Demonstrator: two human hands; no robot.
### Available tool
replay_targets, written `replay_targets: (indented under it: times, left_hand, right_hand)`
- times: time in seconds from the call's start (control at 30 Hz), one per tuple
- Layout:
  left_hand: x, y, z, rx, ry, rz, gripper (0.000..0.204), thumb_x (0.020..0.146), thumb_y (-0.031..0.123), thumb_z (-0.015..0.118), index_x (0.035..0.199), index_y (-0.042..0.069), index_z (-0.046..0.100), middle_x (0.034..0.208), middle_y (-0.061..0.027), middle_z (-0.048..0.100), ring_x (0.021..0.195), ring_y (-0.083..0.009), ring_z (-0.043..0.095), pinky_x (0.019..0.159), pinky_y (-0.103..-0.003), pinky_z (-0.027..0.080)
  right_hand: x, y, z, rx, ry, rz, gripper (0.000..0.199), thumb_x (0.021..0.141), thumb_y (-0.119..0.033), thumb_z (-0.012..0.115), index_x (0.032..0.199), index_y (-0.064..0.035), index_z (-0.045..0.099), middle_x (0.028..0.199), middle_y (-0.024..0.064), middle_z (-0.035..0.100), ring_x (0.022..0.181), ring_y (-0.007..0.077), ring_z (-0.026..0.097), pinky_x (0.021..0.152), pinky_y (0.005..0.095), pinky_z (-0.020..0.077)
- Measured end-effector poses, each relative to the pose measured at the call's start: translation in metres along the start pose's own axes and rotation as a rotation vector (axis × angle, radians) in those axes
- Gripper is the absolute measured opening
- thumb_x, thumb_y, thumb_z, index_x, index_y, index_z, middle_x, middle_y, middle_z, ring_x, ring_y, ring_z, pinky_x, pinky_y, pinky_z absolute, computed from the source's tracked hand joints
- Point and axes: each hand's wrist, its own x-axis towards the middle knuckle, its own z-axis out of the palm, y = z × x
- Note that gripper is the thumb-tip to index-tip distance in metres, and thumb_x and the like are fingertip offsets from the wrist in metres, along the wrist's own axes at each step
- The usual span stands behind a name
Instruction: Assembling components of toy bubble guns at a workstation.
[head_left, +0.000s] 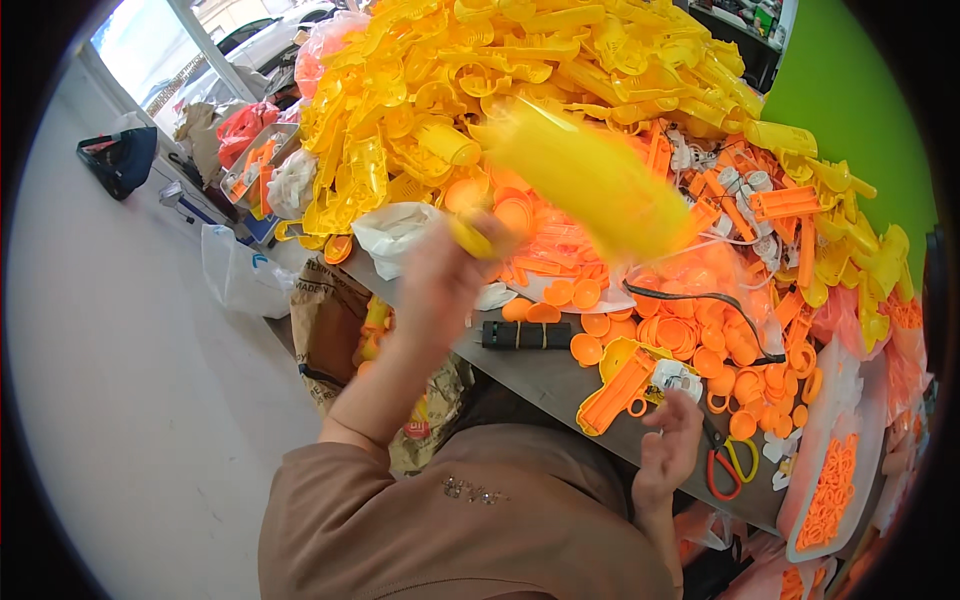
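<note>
Head view: the left hand (440, 270) grips a blurred yellow plastic shell (585, 180) at upper centre; the right hand (668, 450) hovers empty, fingers spread, beside an orange part (618, 392). Swung so near, the shell could topple the yellow heap (480, 60).

Orange discs (690, 335), scissors (722, 465), dark bag (118, 160)

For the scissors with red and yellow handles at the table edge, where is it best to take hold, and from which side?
Probably by the handle loops: the scissors lie flat beside the right hand, their red and yellow loops toward the near table edge. Come from above on that near side; the blades point into the orange parts.
</note>
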Motion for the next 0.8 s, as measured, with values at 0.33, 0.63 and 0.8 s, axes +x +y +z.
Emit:
replay_targets:
  times: [0.33,0.63,0.8]
  left_hand:
    - [-0.086,-0.053,0.027,0.349,-0.456,-0.422,0.045,0.089,0.03,0.059,0.118,-0.001,0.045,0.121,-0.0125,0.048,0.107,-0.0235,0.052,0.092,-0.038,0.044]
    - [-0.054,-0.045,0.047,1.084,-1.03,0.068,0.069,0.064,0.033,0.079,0.115,-0.005,0.053,0.109,-0.0215,0.056,0.097,-0.0348,0.057,0.082,-0.039,0.047]
    - [-0.038,-0.074,0.045,1.105,-0.756,0.001,0.064,0.059,0.024,0.082,0.112,-0.002,0.057,0.106,-0.0171,0.059,0.096,-0.0305,0.057,0.084,-0.036,0.045]
  right_hand:
    - [-0.015,-0.037,-0.021,0.226,0.213,0.082,0.03,0.085,-0.01,0.05,0.11,0.0084,0.051,0.094,0.0169,0.062,0.079,0.0228,0.062,0.07,0.0325,0.0511]
    - [-0.017,-0.026,-0.023,0.186,-0.212,0.465,0.028,0.084,-0.008,0.052,0.108,0.0064,0.055,0.09,0.0096,0.064,0.078,0.0146,0.061,0.072,0.0254,0.0472]
    - [-0.03,0.003,-0.03,0.267,0.151,0.303,0.035,0.09,-0.011,0.053,0.121,0.0023,0.045,0.103,0.0084,0.055,0.084,0.0124,0.055,0.071,0.0232,0.0462]
